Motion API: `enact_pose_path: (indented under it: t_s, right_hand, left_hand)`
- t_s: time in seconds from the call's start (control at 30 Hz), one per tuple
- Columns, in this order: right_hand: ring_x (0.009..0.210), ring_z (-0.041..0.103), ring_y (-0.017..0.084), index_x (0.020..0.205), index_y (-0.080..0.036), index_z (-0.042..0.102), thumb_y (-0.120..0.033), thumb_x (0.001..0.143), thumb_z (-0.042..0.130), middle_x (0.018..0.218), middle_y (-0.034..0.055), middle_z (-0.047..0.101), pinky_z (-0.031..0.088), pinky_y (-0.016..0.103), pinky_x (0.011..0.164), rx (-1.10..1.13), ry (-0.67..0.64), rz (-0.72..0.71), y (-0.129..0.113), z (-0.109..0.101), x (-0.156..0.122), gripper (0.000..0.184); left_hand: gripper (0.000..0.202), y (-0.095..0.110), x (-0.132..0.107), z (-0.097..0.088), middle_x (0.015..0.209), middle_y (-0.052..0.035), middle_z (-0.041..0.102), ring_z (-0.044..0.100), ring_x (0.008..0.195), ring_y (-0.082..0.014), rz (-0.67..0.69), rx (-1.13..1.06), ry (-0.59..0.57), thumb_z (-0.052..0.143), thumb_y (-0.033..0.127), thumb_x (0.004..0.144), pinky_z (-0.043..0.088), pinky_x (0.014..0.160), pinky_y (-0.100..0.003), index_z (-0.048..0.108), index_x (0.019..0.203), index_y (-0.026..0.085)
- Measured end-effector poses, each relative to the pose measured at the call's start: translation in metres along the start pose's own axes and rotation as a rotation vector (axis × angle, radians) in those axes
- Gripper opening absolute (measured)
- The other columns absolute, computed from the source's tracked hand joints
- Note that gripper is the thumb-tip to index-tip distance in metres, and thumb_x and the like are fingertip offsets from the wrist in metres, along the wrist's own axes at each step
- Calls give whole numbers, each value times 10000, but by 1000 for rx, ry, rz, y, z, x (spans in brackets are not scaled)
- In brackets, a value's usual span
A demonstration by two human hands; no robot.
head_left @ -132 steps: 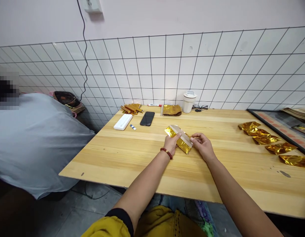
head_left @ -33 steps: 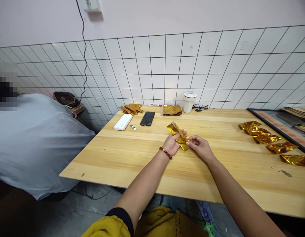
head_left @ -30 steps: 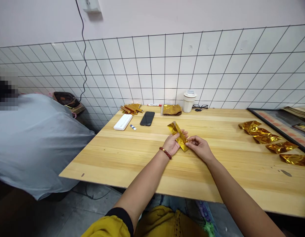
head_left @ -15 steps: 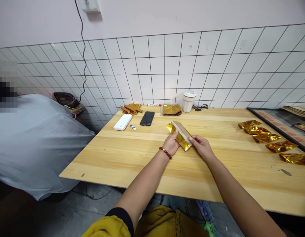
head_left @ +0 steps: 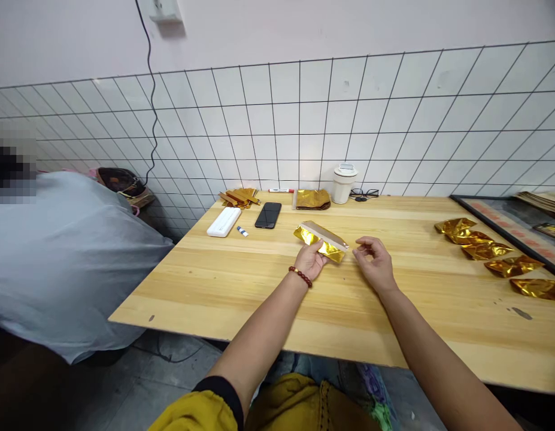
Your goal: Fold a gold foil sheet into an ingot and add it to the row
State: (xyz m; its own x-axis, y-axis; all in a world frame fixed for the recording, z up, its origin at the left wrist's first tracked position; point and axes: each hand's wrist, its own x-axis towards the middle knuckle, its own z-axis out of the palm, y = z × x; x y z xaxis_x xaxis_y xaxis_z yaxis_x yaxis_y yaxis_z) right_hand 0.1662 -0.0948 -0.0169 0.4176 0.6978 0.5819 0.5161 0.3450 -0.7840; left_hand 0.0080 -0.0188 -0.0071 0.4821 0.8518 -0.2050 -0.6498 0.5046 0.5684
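My left hand [head_left: 312, 261], with a dark red bead bracelet at the wrist, is closed on a folded gold foil paper [head_left: 333, 252]. The thumb presses on the shiny gold side, and a dull brownish side shows along the paper's upper edge. The paper is held above the table, tilted down to the right. Just right of the paper's end, my right hand [head_left: 375, 263] is apart from it. Its fingers are loosely curled, with a gap between thumb and forefinger and nothing seen between them.
Folded gold foil pieces [head_left: 513, 266] lie in a row at right, beside a black-edged frame [head_left: 484, 218]. At the back are a foil stack [head_left: 312, 199], white cup [head_left: 343, 184], glasses [head_left: 364, 194], phone [head_left: 268, 215], white box [head_left: 224, 222] and foil strips [head_left: 239, 197]. A person [head_left: 66, 257] sits left.
My right hand has let go of the gold foil paper and moved a little right. The paper, still in my left hand, has turned flatter and its brownish flap now lies at the far side.
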Motion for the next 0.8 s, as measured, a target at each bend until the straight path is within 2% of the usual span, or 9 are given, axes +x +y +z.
enact_pose_path:
  t_s: [0.07,0.13,0.27,0.37,0.47,0.57,0.63,0.73,0.8]
  right_hand:
    - [1053,573,252,1014,-227,669,-278,779,672,1183,109,578,499,422,875,-83,-119,-191,-4,1,-2,240]
    - [1137,533,270,1061,-242,676,-247,791,660,1326,120,493,470,468,957,-121,-202,-302,-6,3,-5,271]
    - [1123,535,282,990,-264,715,-263,832,651,1363,111,477,482,496,938,-178,-241,-350,-5,6,-7,170]
    - [1094,561,270,919,-255,718,-307,859,643,1306,108,526,483,485,941,-162,-230,-295,-4,6,-6,110]
    - [1109,568,268,987,-243,686,-344,841,665,1245,111,563,499,449,917,-117,-192,-226,-3,6,-6,178]
    - [867,622,216,1172,-234,591,-392,743,754,1216,110,584,539,383,734,-53,-121,-35,1,8,-6,485]
    - [668,585,161,1167,-218,582,-436,697,779,1091,84,638,519,336,619,27,-132,139,5,10,-6,555]
    - [616,567,152,933,-200,642,-476,704,755,826,29,665,493,304,596,143,-221,270,9,10,-6,376]
    - [619,563,154,815,-204,635,-419,717,741,732,7,637,483,297,603,148,-208,218,7,8,-5,259]
  left_hand:
    - [281,1,1,0,1037,-117,717,678,1012,-234,-10,-6,-2,641,116,824,524,964,-452,599,1102,130]
    - [265,2,1,-1,1038,-114,715,679,1000,-228,-13,-3,-25,634,121,828,531,952,-436,602,1091,131]
    - [212,0,-2,-1,974,-98,720,692,888,-202,-39,68,-80,660,142,815,541,909,-415,623,1023,123]
    - [247,-2,-5,-1,973,-92,720,692,877,-202,-36,140,-164,713,198,793,528,912,-431,633,1016,132]
    - [301,-4,-9,1,987,-99,721,689,902,-208,-51,185,-256,757,245,765,501,948,-443,646,1021,133]
    - [312,-4,-12,3,974,-96,724,685,923,-211,-72,203,-294,788,268,734,471,989,-451,666,987,131]
    - [329,-4,-13,5,960,-89,728,680,929,-206,-72,215,-306,824,250,682,457,1006,-443,681,953,131]
    - [393,-6,-14,4,917,-78,731,673,887,-187,-63,262,-309,872,164,567,447,1003,-421,699,916,118]
    - [415,-8,-13,3,870,-73,729,665,825,-176,-46,298,-261,876,127,524,454,969,-416,705,902,111]
